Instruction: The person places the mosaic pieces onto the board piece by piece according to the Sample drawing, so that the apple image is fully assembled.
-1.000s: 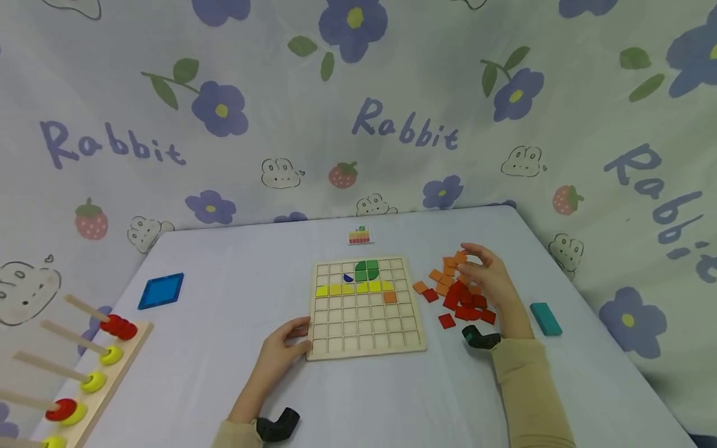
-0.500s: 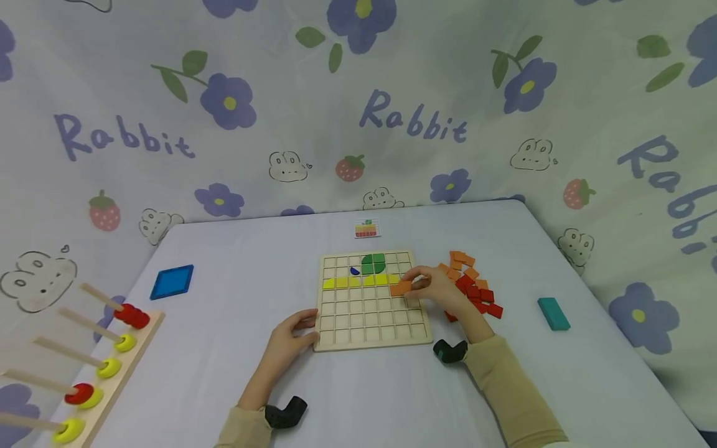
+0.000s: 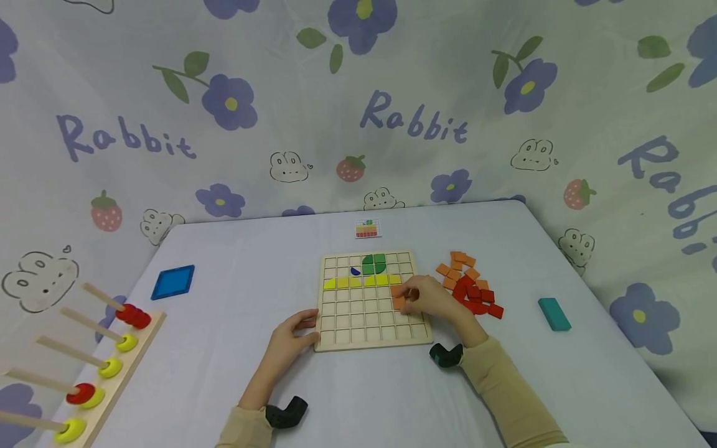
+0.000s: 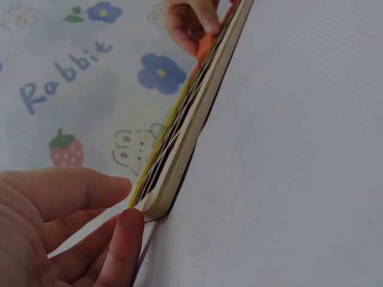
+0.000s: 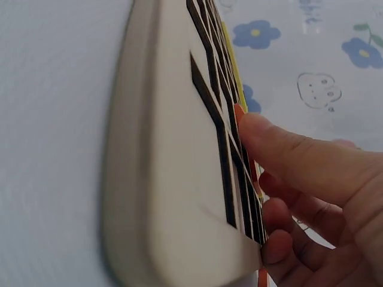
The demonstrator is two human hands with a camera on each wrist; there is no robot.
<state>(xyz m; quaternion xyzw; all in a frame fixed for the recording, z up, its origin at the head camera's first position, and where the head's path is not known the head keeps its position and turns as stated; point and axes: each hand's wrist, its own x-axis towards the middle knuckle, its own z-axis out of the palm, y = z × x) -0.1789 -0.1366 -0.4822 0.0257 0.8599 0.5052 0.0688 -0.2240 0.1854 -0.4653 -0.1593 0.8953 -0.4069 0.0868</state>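
Green pieces, blue piece, yellow row and one orange tile sat in the board; right hand pinched a second tile there, left hand spread fingers at its edge, loose tiles beside apparently left.

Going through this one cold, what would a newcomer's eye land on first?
Probably the wooden grid board mid-table, where the right hand holds an orange tile at the board's right side while the left hand touches its left edge. Next, the bright pile of red and orange tiles right of the board, then the peg rack with red and yellow rings at far left.
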